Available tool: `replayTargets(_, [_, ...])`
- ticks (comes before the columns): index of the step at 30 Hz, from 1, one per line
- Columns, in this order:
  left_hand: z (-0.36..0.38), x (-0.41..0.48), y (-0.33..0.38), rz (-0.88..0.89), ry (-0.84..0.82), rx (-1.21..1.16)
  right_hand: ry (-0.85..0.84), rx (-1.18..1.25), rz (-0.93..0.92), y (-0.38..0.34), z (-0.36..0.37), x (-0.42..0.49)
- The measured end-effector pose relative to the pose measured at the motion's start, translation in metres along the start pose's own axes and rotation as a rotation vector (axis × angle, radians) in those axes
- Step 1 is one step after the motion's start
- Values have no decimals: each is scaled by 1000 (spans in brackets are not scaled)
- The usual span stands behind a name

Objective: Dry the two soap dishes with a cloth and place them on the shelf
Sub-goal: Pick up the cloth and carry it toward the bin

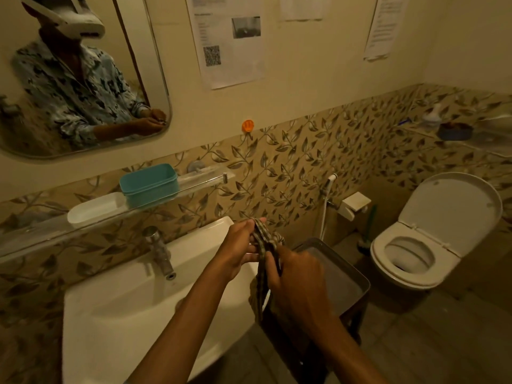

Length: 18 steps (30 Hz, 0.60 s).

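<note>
A teal soap dish (149, 184) and a flat white soap dish (95, 208) stand side by side on the glass shelf (199, 180) above the sink. Over the sink's right edge both my hands hold a checked cloth (266, 239). My left hand (241, 246) grips its bunched upper end. My right hand (295, 273) closes on the part just below, and the rest of the cloth hangs down between my forearms.
A white sink (116, 300) with a metal tap (160, 252) lies below the shelf. A metal tray (343, 275) rests on a stool to the right. Further right is a toilet (415, 253) with its lid up. A mirror (77, 79) hangs top left.
</note>
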<state>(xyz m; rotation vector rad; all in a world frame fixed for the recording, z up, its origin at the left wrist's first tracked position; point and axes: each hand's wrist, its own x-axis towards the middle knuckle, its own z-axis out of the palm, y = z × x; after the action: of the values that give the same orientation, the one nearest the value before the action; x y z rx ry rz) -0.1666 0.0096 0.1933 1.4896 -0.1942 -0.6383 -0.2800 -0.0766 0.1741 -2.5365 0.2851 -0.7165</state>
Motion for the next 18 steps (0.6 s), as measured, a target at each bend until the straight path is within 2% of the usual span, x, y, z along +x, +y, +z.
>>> replayTargets(3, [-2,-4,1,69,-84,-20,-41,63,-67,-2,5,-14])
replayTargets(5, [-4,-5,3,105,-141,-72,7,263,-50,1,1,-18])
replayTargets(8, [-9,-9,11,152,-221,-194,219,620,181,21,-10,-7])
replayTargets(10, [-11,-11,21,199,-262,-208,252,657,377,36,-19,11])
replayTargets(12, [-11,-12,33,252,-303,-162,40,672,602,47,-26,32])
replayTargets(14, [-10,-12,44,301,-330,-97,-330,802,769,55,-31,45])
replayTargets(16, [-8,-11,53,325,-336,-33,-623,1034,774,60,-37,49])
replayTargets(18, [-8,-11,59,329,-324,0,-718,1224,636,65,-39,48])
